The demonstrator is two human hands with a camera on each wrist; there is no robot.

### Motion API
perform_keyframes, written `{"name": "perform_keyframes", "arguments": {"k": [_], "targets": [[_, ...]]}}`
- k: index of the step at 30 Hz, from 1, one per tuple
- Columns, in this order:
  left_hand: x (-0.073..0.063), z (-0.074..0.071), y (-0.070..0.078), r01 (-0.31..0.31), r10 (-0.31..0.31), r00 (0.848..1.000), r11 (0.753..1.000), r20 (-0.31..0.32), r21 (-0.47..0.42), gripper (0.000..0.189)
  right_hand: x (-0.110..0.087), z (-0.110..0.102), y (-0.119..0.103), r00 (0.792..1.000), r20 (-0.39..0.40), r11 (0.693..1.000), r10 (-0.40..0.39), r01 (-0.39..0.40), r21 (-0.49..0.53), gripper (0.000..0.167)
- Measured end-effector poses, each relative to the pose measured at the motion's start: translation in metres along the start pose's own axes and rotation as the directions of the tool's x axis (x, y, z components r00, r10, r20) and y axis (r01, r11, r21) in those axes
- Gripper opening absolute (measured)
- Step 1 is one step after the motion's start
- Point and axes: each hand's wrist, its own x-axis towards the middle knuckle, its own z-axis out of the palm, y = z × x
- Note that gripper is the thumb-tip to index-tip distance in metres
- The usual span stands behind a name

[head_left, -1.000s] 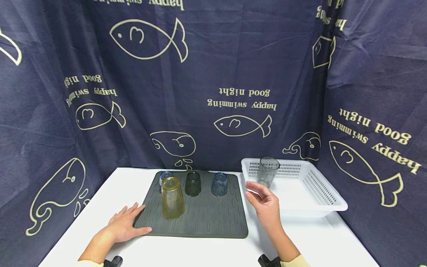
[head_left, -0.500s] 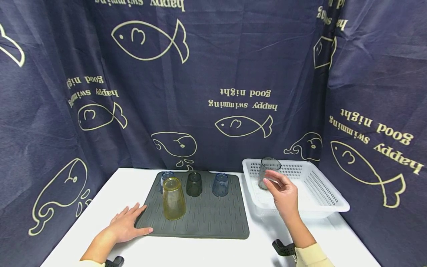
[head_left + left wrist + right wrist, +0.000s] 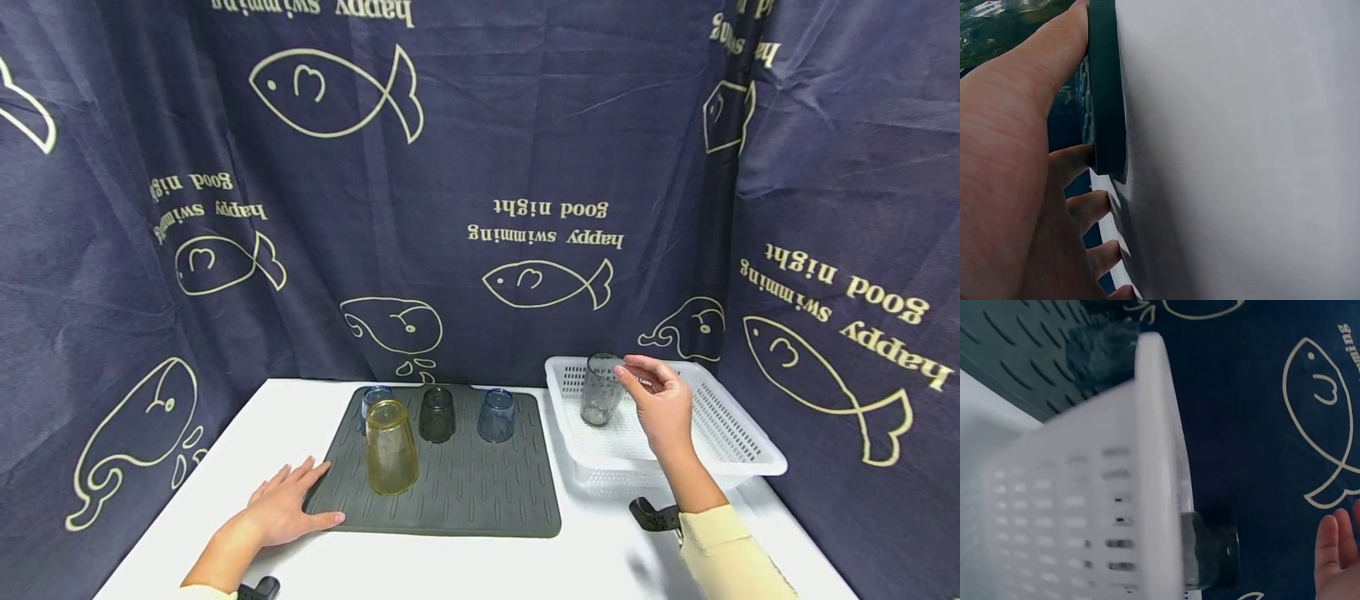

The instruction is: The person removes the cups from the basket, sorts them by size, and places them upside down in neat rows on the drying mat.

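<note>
My left hand (image 3: 283,505) rests flat with spread fingers at the left front corner of a dark grey drying mat (image 3: 480,496). In the left wrist view its thumb and index fingertip touch the mat's edge (image 3: 1107,94). My right hand (image 3: 666,408) is over the white basket, just right of a clear grey drinking glass (image 3: 597,400) standing in it. Thumb and fingers are parted near the glass's rim; the right wrist view shows the fingers (image 3: 1335,550) apart from the glass (image 3: 1210,550). A yellow glass (image 3: 392,458) stands upside down on the mat.
Behind the yellow glass on the mat are a blue glass (image 3: 375,396), a dark grey glass (image 3: 437,417) and another blue glass (image 3: 496,417). The white plastic basket (image 3: 738,450) stands right of the mat. A dark blue fish-print curtain (image 3: 480,167) encloses the white table (image 3: 225,433).
My right hand has moved right and away from me, from beside the basket's left edge to the right of the grey glass. The left hand and the glasses stay in place.
</note>
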Motion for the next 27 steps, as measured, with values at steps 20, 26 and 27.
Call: {"name": "perform_keyframes", "arguments": {"k": [20,26,27], "targets": [[0.002,0.006,-0.006,0.003,-0.003,1.000,1.000,0.007,-0.016,0.102,0.048,-0.005,0.017,0.973,0.111,0.964,0.201,-0.176,-0.201,0.051],[0.001,0.004,-0.004,0.010,-0.010,1.000,1.000,-0.001,-0.010,0.101,0.056,-0.010,0.024,0.933,0.236,0.942,0.272,-0.208,-0.262,0.073],[0.001,0.004,-0.003,0.010,-0.010,1.000,1.000,-0.001,-0.009,0.101,0.057,-0.010,0.026,0.924,0.258,0.939,0.283,-0.212,-0.272,0.076]]}}
